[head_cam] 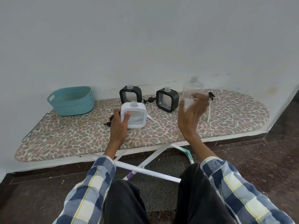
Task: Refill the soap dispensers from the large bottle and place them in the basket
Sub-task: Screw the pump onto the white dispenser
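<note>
Our left hand (119,125) wraps its fingers (126,116) around the white-framed soap dispenser (134,116), standing uncapped on the leopard-print ironing board (80,135). Our right hand (191,115) is spread open in front of the large clear bottle (193,89), gripping nothing; whether it touches the bottle we cannot tell. Two black-framed dispensers (130,94) (167,99) stand behind, a loose pump (149,99) between them. The teal basket (72,101) sits far left
</note>
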